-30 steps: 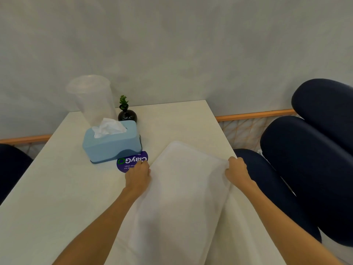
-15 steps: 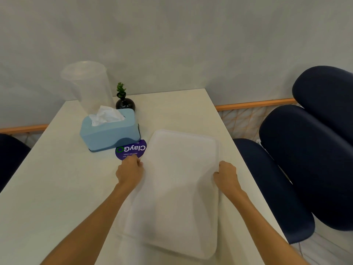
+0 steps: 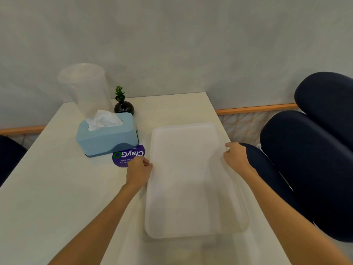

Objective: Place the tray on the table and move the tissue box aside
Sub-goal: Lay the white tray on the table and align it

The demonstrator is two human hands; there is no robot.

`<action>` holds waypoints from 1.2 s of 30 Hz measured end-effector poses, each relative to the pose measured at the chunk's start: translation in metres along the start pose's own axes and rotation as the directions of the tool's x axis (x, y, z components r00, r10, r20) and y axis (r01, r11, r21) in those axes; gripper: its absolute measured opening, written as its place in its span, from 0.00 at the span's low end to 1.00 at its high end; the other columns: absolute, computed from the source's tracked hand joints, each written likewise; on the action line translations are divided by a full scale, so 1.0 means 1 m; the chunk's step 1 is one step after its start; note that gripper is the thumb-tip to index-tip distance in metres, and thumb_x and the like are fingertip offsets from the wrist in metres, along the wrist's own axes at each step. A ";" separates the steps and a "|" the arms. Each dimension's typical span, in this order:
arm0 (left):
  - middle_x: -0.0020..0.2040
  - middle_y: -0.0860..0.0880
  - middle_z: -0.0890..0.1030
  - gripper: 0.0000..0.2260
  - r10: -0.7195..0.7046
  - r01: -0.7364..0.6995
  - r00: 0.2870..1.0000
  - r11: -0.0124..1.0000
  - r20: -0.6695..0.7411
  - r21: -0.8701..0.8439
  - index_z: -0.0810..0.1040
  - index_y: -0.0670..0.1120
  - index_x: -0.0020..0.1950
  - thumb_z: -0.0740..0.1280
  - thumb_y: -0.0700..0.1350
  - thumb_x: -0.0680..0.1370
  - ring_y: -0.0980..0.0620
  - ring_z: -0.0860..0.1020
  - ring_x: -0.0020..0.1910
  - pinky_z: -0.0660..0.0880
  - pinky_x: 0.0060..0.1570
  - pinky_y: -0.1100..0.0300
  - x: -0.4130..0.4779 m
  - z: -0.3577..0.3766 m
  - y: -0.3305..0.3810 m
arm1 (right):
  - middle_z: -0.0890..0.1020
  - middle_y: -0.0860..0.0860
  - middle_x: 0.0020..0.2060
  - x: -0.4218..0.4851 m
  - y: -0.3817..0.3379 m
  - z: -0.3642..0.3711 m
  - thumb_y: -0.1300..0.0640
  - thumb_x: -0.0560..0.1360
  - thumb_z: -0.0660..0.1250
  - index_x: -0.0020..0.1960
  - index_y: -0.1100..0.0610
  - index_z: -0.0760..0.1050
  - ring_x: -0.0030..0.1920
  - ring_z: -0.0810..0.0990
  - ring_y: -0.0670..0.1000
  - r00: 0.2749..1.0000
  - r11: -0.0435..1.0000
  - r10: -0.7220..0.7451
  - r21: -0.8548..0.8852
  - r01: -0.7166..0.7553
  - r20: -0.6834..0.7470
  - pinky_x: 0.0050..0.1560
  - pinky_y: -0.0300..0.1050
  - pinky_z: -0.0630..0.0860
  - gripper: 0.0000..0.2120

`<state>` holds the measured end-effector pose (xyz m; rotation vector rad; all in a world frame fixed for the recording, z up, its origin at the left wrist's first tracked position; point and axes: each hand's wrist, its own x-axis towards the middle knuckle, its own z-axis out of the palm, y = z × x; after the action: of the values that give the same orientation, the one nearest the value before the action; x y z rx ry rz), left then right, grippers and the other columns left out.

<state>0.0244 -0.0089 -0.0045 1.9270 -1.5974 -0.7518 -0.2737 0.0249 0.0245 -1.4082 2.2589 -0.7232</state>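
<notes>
A white rectangular tray lies lengthwise on the right half of the pale table. My left hand grips its left rim and my right hand grips its right rim, both near the far end. The light blue tissue box, with a white tissue sticking out of its top, stands to the left of the tray's far corner, a small gap away.
A purple round sticker lies between the box and my left hand. Behind the box stand a clear plastic cup and a small black vase with a green sprig. Dark blue chairs flank the table's right edge.
The tray came down from a raised tilt to lie flat on the table, then slid a little farther from me. Both hands stayed on its rims.
</notes>
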 end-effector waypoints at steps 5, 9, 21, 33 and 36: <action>0.49 0.41 0.83 0.07 -0.007 0.007 1.000 1.000 0.001 -0.003 0.80 0.37 0.51 0.69 0.39 0.75 0.48 0.76 0.43 0.73 0.46 0.57 0.018 0.012 0.019 | 0.82 0.64 0.52 0.036 -0.001 0.000 0.72 0.75 0.57 0.55 0.69 0.78 0.48 0.80 0.62 0.998 0.999 0.005 -0.033 -0.003 0.067 0.41 0.43 0.71 0.14; 0.48 0.40 0.82 0.07 -0.022 0.022 0.999 1.000 0.027 0.005 0.80 0.37 0.51 0.68 0.39 0.75 0.49 0.76 0.42 0.73 0.44 0.57 0.030 0.021 0.029 | 0.82 0.65 0.52 0.058 0.000 0.003 0.73 0.74 0.57 0.54 0.70 0.78 0.50 0.80 0.64 0.995 0.998 0.026 -0.063 -0.019 0.096 0.40 0.43 0.71 0.14; 0.48 0.41 0.82 0.08 -0.038 0.036 0.999 0.997 0.026 0.066 0.79 0.37 0.52 0.68 0.40 0.76 0.51 0.73 0.38 0.69 0.39 0.59 0.055 0.032 0.048 | 0.81 0.64 0.54 0.097 0.001 0.011 0.69 0.77 0.59 0.58 0.69 0.76 0.52 0.80 0.63 0.992 0.994 0.066 -0.092 -0.056 0.109 0.51 0.51 0.78 0.12; 0.47 0.43 0.79 0.10 -0.064 0.059 0.996 0.995 0.064 0.075 0.74 0.42 0.52 0.69 0.45 0.75 0.48 0.76 0.42 0.73 0.40 0.57 0.049 0.028 0.038 | 0.77 0.65 0.58 0.090 -0.001 0.013 0.66 0.77 0.59 0.63 0.67 0.71 0.58 0.76 0.64 0.988 0.984 0.075 -0.168 -0.052 0.135 0.59 0.54 0.75 0.15; 0.48 0.43 0.80 0.10 -0.071 0.065 0.995 0.994 0.068 0.087 0.73 0.42 0.53 0.68 0.45 0.76 0.48 0.76 0.43 0.73 0.41 0.56 0.047 0.026 0.036 | 0.76 0.66 0.58 0.087 -0.003 0.013 0.66 0.76 0.59 0.62 0.67 0.71 0.59 0.76 0.65 0.987 0.985 0.065 -0.168 -0.040 0.148 0.60 0.56 0.74 0.16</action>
<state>-0.0124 -0.0624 -0.0018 2.0455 -1.6370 -0.7996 -0.3014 -0.0579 0.0117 -1.4192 2.2681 -0.4048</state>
